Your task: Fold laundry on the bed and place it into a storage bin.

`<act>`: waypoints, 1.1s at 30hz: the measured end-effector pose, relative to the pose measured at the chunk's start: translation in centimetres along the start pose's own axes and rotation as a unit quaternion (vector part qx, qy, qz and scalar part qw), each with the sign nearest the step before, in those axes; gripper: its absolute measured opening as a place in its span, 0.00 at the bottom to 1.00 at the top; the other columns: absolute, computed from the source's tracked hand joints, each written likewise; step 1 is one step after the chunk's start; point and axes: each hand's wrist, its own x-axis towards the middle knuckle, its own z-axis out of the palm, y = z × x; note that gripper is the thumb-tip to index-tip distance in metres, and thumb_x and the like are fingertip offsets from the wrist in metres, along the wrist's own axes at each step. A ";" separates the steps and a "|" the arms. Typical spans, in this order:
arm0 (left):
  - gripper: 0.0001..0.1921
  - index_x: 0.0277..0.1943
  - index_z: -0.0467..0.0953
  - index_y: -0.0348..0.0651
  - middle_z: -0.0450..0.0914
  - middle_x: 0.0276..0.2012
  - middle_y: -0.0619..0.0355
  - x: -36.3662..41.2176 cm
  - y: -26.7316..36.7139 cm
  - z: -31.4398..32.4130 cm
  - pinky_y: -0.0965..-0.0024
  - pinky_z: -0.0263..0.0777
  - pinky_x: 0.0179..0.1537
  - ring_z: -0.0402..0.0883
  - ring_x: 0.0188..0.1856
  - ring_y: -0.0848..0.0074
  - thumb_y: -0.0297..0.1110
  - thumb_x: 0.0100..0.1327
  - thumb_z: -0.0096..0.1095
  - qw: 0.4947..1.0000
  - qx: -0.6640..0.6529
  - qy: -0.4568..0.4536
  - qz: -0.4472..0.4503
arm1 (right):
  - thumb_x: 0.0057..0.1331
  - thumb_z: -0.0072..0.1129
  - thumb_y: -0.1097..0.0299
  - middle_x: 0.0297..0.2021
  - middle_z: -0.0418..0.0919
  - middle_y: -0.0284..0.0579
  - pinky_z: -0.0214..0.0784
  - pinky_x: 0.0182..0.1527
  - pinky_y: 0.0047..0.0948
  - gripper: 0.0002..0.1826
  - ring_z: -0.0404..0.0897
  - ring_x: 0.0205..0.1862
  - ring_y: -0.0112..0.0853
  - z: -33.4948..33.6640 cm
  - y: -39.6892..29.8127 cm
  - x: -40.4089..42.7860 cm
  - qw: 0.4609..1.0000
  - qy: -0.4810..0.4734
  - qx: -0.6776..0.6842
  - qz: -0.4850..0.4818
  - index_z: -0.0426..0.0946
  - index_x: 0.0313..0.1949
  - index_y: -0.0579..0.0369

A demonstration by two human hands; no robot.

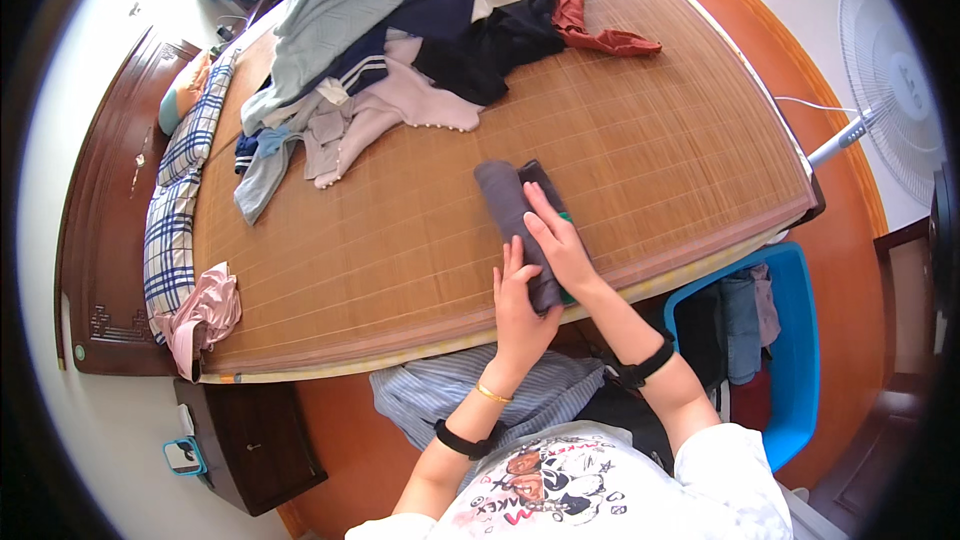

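A dark grey garment (501, 199), rolled into a long bundle, lies on the bamboo mat (390, 240) of the bed near its front edge. My left hand (521, 307) rests around the near end of the roll, thumb and fingers on either side. Along the roll's right side lies my right hand (559, 244), its fingers extended over the cloth. A darker part with a bit of green shows under and beside that hand; whether it belongs to the same garment I cannot tell.
A heap of loose clothes (450, 37) covers the bed's far side. Pink satin cloth (210, 307) and plaid pillows (171, 240) lie at the left. A blue plastic tub (802, 360) with folded clothes stands at the right, below a standing fan (896, 82). Striped fabric (427, 390) is before me.
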 end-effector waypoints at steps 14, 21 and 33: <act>0.26 0.55 0.77 0.31 0.70 0.65 0.41 3.7 -1.9 0.8 0.55 0.33 0.75 0.55 0.75 0.56 0.22 0.52 0.48 0.960 -0.046 -0.275 0.013 | 0.67 0.52 0.63 0.69 0.59 0.60 0.55 0.70 0.42 0.34 0.62 0.69 0.53 -3.6 2.7 -1.4 0.944 0.123 -0.292 -0.088 0.58 0.71 0.55; 0.28 0.69 0.61 0.38 0.71 0.63 0.52 2.7 -2.6 -0.2 0.59 0.63 0.66 0.68 0.66 0.65 0.44 0.73 0.50 0.867 -0.392 -0.007 -0.306 | 0.65 0.54 0.58 0.66 0.63 0.64 0.57 0.68 0.46 0.36 0.68 0.64 0.53 -1.7 2.7 -2.1 0.945 0.092 -0.290 -0.115 0.60 0.69 0.61; 0.32 0.65 0.66 0.38 0.74 0.58 0.51 0.6 7.4 5.9 0.61 0.72 0.57 0.75 0.58 0.67 0.58 0.72 0.46 0.828 -0.328 -0.235 -0.390 | 0.53 0.72 0.56 0.56 0.76 0.54 0.69 0.58 0.29 0.46 0.77 0.56 0.34 -15.7 -4.3 -10.8 0.985 -0.061 0.148 0.055 0.61 0.67 0.64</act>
